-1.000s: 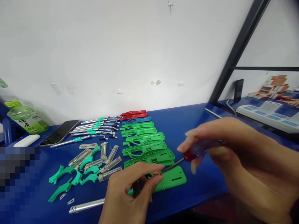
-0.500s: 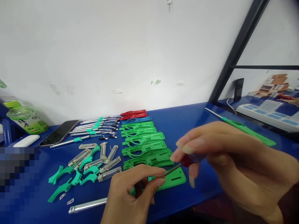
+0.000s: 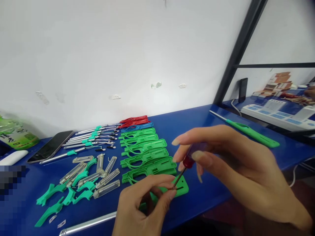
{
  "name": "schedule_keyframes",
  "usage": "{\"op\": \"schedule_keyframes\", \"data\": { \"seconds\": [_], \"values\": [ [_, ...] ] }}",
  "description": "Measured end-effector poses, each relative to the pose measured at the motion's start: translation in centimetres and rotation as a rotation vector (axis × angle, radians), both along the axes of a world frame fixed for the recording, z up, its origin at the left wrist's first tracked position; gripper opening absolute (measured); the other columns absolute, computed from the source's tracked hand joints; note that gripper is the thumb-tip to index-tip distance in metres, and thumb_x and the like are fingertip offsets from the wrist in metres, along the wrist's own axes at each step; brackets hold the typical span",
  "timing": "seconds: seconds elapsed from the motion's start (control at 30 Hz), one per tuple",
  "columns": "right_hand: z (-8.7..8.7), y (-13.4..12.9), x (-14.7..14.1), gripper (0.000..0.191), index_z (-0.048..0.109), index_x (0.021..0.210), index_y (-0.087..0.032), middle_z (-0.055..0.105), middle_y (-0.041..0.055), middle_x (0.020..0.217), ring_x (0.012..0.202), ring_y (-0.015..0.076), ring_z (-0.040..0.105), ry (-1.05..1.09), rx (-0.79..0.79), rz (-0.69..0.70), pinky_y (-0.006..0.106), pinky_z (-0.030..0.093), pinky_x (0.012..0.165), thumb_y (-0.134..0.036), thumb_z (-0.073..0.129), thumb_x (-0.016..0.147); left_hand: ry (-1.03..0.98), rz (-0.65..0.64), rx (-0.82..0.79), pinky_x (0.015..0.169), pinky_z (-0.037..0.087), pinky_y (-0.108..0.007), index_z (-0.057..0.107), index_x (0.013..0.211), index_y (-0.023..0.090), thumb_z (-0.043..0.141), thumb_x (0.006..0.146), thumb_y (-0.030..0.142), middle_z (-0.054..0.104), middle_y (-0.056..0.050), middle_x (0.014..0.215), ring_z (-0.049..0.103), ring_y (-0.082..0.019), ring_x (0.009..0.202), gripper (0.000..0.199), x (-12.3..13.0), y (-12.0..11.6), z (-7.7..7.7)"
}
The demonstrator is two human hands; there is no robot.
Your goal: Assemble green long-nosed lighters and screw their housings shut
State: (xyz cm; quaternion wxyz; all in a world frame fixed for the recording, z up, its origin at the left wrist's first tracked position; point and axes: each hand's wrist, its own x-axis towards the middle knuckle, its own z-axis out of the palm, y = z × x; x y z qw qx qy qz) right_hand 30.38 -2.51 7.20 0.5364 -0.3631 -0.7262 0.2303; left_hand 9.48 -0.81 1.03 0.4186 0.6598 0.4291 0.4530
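Note:
My right hand (image 3: 236,173) holds a screwdriver (image 3: 188,161) by its red and purple handle, the thin shaft slanting down to the left. My left hand (image 3: 145,203) pinches thumb and forefinger together around the screwdriver's tip; whatever small piece is between them is too hidden to name. Beneath these fingers lies a green lighter shell (image 3: 184,186), partly covered by the left hand. From under that hand a silver metal tube (image 3: 90,224) sticks out to the left. Just behind, several green shell halves (image 3: 145,157) lie in a row.
Teal triggers (image 3: 52,209) and clear fuel tanks (image 3: 107,189) lie scattered at left. Behind them are silver lighter tubes with wires (image 3: 73,152), a phone (image 3: 50,147) and a bottle (image 3: 18,134). A whole green lighter (image 3: 253,132) lies at right, near a black metal frame (image 3: 232,62).
The screwdriver has tilted more upright, its tip still at my left fingertips. My right thumb has come onto the handle. The view has shifted a little right.

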Motion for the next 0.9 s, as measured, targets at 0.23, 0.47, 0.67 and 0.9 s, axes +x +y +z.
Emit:
{"op": "schedule_keyframes", "data": {
  "seconds": [0.23,0.47,0.67,0.9],
  "values": [
    [1.1,-1.1,1.9,0.035,0.069,0.142,-0.043,0.08,-0.011,0.122,0.1,0.0063,0.077,-0.306,0.048,-0.158,0.012,0.059,0.084,-0.025,0.063,0.113,0.182,-0.133,0.362,0.079,0.064,-0.018,0.078,0.122,0.044,0.076,0.096,0.014,0.079,0.01,0.097,0.076,-0.009,0.088,0.04,1.2,2.1,-1.6],
    [0.6,-0.7,2.6,0.053,0.065,0.151,-0.032,0.078,-0.0078,0.122,0.098,0.0017,0.073,-0.421,0.053,-0.076,0.006,0.051,0.087,-0.004,0.057,0.106,0.284,-0.159,0.411,0.083,0.064,-0.02,0.076,0.125,0.041,0.075,0.096,0.008,0.08,0.01,0.101,0.075,-0.011,0.097,0.043,2.2,2.3,-2.7],
    [0.4,-0.8,2.6,0.042,0.067,0.149,-0.028,0.078,-0.0065,0.12,0.1,0.0013,0.072,-0.421,0.076,-0.094,0.004,0.049,0.092,-0.012,0.056,0.112,0.337,-0.177,0.473,0.086,0.062,-0.016,0.074,0.123,0.037,0.074,0.099,0.01,0.081,0.01,0.111,0.076,-0.01,0.101,0.036,2.1,2.6,-3.0],
    [0.4,-0.6,2.5,0.04,0.07,0.146,-0.025,0.077,-0.0051,0.121,0.101,0.0027,0.073,-0.401,0.065,-0.094,0.008,0.052,0.089,-0.011,0.056,0.111,0.355,-0.171,0.557,0.086,0.06,-0.014,0.072,0.125,0.035,0.074,0.103,0.014,0.08,0.01,0.105,0.076,-0.008,0.096,0.031,1.9,2.5,-3.6]
  ]
}}
